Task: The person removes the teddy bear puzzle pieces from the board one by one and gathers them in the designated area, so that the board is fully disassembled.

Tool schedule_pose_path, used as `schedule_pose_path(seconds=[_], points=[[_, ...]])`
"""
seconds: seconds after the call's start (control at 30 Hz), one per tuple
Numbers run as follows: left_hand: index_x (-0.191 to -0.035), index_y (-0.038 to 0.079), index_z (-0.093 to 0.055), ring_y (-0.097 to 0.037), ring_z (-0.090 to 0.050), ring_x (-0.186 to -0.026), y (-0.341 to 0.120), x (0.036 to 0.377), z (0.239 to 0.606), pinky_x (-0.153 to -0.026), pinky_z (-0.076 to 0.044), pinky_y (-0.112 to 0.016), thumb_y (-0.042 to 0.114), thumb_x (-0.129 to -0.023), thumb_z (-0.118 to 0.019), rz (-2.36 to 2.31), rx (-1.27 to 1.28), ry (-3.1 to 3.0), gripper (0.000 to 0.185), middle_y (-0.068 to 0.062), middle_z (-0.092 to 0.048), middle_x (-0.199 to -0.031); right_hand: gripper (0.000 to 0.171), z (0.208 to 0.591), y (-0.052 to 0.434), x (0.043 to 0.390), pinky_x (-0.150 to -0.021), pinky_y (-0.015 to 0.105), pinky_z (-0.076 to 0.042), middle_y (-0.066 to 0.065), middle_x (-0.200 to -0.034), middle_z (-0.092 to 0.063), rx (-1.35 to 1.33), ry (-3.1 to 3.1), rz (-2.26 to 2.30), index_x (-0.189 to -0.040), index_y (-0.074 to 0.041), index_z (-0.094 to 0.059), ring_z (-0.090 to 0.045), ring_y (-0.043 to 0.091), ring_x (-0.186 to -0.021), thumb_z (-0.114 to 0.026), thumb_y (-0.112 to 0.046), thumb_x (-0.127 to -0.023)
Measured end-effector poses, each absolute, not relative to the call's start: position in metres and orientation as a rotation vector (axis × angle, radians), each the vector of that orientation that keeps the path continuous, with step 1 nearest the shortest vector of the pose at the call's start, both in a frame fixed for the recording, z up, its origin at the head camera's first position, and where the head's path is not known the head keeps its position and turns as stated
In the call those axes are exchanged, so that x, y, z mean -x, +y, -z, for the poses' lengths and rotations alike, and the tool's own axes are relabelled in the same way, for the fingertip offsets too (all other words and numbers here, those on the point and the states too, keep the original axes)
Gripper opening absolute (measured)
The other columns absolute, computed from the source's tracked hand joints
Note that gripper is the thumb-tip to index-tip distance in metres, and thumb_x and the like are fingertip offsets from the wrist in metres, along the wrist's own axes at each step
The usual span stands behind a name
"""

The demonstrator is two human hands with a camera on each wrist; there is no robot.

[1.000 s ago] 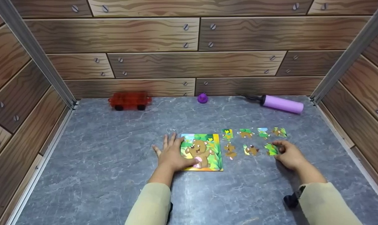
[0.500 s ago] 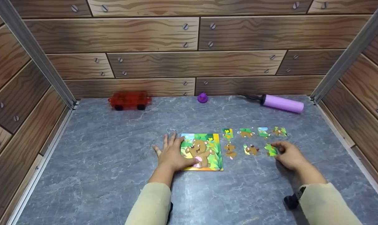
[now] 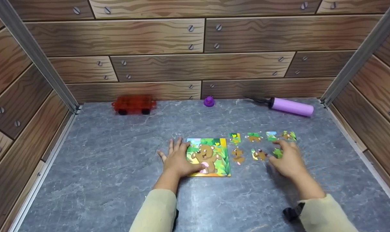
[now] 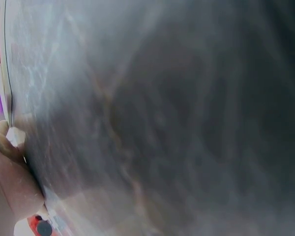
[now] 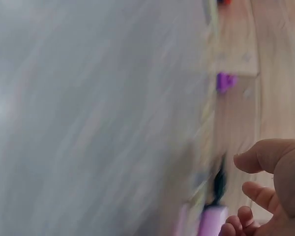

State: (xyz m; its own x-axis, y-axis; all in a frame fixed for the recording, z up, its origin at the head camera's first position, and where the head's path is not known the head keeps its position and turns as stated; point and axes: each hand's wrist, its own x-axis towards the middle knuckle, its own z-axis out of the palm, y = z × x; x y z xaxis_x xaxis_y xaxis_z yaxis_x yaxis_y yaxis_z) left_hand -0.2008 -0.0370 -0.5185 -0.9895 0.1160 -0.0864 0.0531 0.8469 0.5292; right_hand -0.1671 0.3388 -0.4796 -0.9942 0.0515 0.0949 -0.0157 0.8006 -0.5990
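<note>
Hands low over the grey bench (image 3: pixel 117 167) now. Left hand (image 3: pixel 178 159) lies flat, fingers straight and spread, pressing the left edge of the bear puzzle board (image 3: pixel 211 157), thumb on the picture's lower part. Right hand (image 3: pixel 288 159) sits among the loose pieces to the board's right, fingers relaxed and empty in the right wrist view, its fingertips over a green piece (image 3: pixel 277 152) that peeks out from under them; whether they touch it is hard to tell, the hand is blurred. Brown piece (image 3: pixel 259 155) lies just left of that hand, another brown piece (image 3: pixel 237 155) just beside the board. Four more pieces (image 3: pixel 265 136) line up in a row behind. Along the back wall: red toy car (image 3: pixel 133 104), small purple toy (image 3: pixel 209 101), lilac pump (image 3: pixel 291 107).
</note>
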Motion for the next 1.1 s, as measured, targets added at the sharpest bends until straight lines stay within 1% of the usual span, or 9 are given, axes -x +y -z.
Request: schedule_pose_path(seconds=[0.1,0.2,0.3,0.4,0.63,0.77,0.87,0.97,1.1], points=[[-0.158,0.023,-0.051,-0.039,-0.004,-0.163,-0.037,0.201,0.519,-0.116,0.010,-0.081,0.078,-0.068,-0.083,-0.827,-0.139,2.913,0.110,-0.009,-0.022,-0.175,0.059,0.470,0.315,0.165,-0.093,0.060,-0.050,0.034,-0.124,-0.052,-0.022,-2.834,-1.025,-0.142,0.006,-0.057,-0.057,0.046,-0.111,-0.078,-0.010,-0.089],[-0.158,0.023,-0.051,-0.039,-0.004,-0.163,-0.037,0.201,0.519,-0.115,0.010,-0.081,0.078,-0.068,-0.083,-0.831,-0.141,2.913,0.111,-0.009,-0.022,-0.175,0.058,0.466,0.292,0.163,-0.088,0.051,-0.053,0.030,-0.120,-0.054,-0.077,-2.805,-1.096,-0.141,0.004,-0.060,-0.060,0.041,-0.103,-0.080,-0.008,-0.087],[-0.158,0.023,-0.050,-0.038,-0.004,-0.163,-0.037,0.200,0.518,-0.116,0.010,-0.081,0.078,-0.068,-0.083,-0.839,-0.138,2.908,0.111,-0.008,-0.022,-0.175,0.058,0.465,0.271,0.162,-0.082,0.044,-0.053,0.026,-0.118,-0.056,-0.134,-2.801,-1.136,-0.138,0.002,-0.063,-0.060,0.035,-0.098,-0.083,-0.008,-0.085],[-0.158,0.023,-0.050,-0.038,-0.004,-0.163,-0.037,0.200,0.518,-0.116,0.010,-0.081,0.078,-0.068,-0.083,-0.848,-0.133,2.905,0.111,-0.009,-0.023,-0.175,0.057,0.468,0.250,0.162,-0.082,0.045,-0.053,0.024,-0.115,-0.058,-0.192,-2.810,-1.168,-0.137,0.002,-0.065,-0.060,0.035,-0.098,-0.085,-0.009,-0.085],[-0.158,0.022,-0.050,-0.039,-0.004,-0.163,-0.037,0.202,0.521,-0.116,0.011,-0.081,0.078,-0.068,-0.083,-0.833,-0.136,2.914,0.111,-0.009,-0.023,-0.175,0.061,0.480,0.205,0.158,-0.090,0.051,-0.057,0.018,-0.114,-0.059,-0.255,-2.859,-1.261,-0.138,0.001,-0.066,-0.063,0.031,-0.102,-0.089,-0.012,-0.083],[-0.158,0.021,-0.051,-0.039,-0.005,-0.162,-0.037,0.201,0.519,-0.115,0.010,-0.081,0.078,-0.068,-0.083,-0.826,-0.144,2.923,0.110,-0.010,-0.023,-0.175,0.061,0.486,0.187,0.157,-0.085,0.049,-0.054,0.014,-0.107,-0.060,-0.300,-2.914,-1.226,-0.136,0.001,-0.067,-0.059,0.028,-0.095,-0.090,-0.017,-0.083],[-0.157,0.020,-0.052,-0.040,-0.007,-0.162,-0.037,0.200,0.519,-0.115,0.009,-0.082,0.078,-0.068,-0.083,-0.833,-0.147,2.927,0.110,-0.011,-0.024,-0.175,0.059,0.489,0.179,0.157,-0.084,0.048,-0.054,0.011,-0.106,-0.061,-0.299,-2.973,-1.203,-0.136,0.001,-0.068,-0.059,0.025,-0.095,-0.089,-0.021,-0.086],[-0.157,0.021,-0.052,-0.040,-0.006,-0.162,-0.037,0.201,0.519,-0.115,0.010,-0.082,0.078,-0.068,-0.083,-0.831,-0.149,2.925,0.110,-0.010,-0.024,-0.175,0.056,0.491,0.175,0.156,-0.092,0.050,-0.055,0.011,-0.111,-0.062,-0.290,-3.025,-1.195,-0.135,0.001,-0.068,-0.061,0.026,-0.101,-0.087,-0.022,-0.088],[-0.158,0.021,-0.050,-0.039,-0.004,-0.163,-0.037,0.203,0.521,-0.115,0.011,-0.081,0.078,-0.069,-0.083,-0.827,-0.149,2.914,0.111,-0.010,-0.022,-0.175,0.054,0.495,0.172,0.156,-0.100,0.053,-0.052,0.013,-0.115,-0.064,-0.317,-3.060,-1.126,-0.134,0.002,-0.070,-0.063,0.029,-0.107,-0.087,-0.020,-0.088]])
